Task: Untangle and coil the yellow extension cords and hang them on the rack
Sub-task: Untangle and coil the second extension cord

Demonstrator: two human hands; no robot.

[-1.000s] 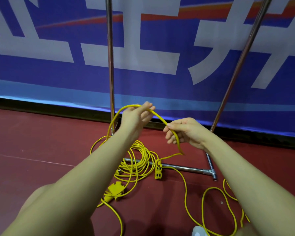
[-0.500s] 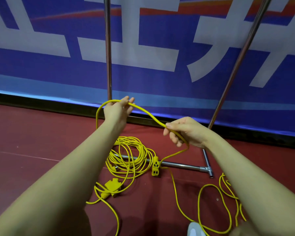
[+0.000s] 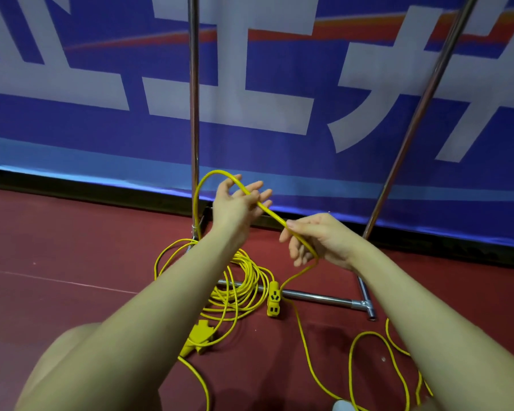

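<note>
Left hand uncurled since earlier — smooth yellow cord arcs over splayed fingers; right hand pinches it.

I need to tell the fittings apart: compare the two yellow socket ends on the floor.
The block socket is rectangular, standing against the rack's base bar, its outlet holes visible. The triangular socket is a flat splitter lying nearer the person, left of it, outlets hidden. Both are yellow, untouched by either hand.

Banner: large white characters on blue, cropped by the frame, none fully legible. No other text, labels or numbers readable.
</note>
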